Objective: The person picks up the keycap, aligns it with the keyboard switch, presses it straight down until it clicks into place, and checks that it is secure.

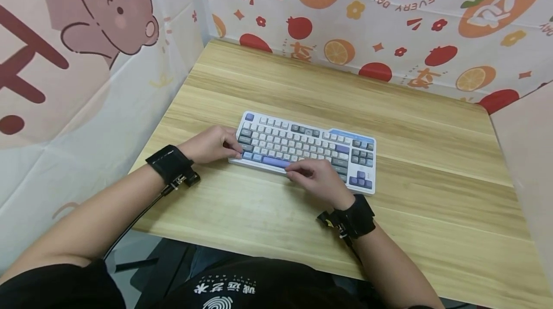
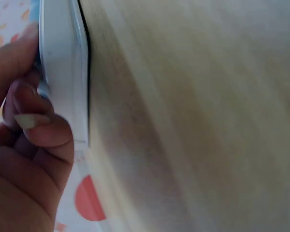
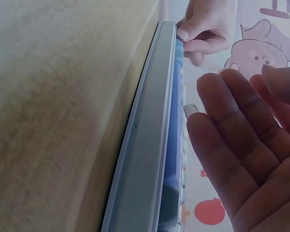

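A white keyboard with white, grey, blue and purple keys lies on the wooden table. My left hand is at its lower left corner, fingertips at the end of the bottom key row. The left wrist view shows the lower fingers bent beside the keyboard's white side; whether the fingertips pinch a key or only touch it is hidden. My right hand hovers over the front edge near the right end of the purple space bar. In the right wrist view its fingers are loosely bent, holding nothing.
The wooden table extends around the keyboard. Printed cloths hang at the back and on the left. A black strap with a camera and cable sits on the left wrist and the right wrist.
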`<action>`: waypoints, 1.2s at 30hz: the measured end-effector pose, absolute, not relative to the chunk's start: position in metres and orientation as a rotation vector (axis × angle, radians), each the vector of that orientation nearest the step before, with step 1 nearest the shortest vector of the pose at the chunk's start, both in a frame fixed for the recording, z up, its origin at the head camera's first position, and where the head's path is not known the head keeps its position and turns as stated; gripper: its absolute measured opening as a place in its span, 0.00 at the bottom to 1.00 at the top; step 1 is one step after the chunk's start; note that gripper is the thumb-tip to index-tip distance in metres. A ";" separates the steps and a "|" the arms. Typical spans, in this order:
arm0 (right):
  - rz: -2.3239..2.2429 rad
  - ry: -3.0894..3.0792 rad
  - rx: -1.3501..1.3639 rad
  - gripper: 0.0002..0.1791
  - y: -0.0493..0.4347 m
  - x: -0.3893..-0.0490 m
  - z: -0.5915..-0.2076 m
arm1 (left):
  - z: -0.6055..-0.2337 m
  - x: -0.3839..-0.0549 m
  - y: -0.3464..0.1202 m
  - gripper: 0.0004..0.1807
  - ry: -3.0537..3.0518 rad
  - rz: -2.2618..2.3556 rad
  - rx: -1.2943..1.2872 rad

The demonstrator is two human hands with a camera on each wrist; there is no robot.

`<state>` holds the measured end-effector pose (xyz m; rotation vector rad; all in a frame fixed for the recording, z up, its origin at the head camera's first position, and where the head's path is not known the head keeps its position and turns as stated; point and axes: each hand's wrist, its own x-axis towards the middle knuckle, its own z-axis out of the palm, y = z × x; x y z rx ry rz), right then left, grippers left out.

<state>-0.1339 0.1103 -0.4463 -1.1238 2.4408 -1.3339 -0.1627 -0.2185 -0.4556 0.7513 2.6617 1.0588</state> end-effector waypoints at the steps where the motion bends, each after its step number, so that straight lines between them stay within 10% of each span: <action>1: -1.329 2.444 -1.129 0.09 0.111 -0.134 -0.446 | -0.456 -0.164 -0.220 0.04 2.630 1.087 0.725; 36: -1.136 2.657 -1.180 0.07 0.125 -0.134 -0.456 | -0.450 -0.168 -0.216 0.23 2.761 0.790 0.387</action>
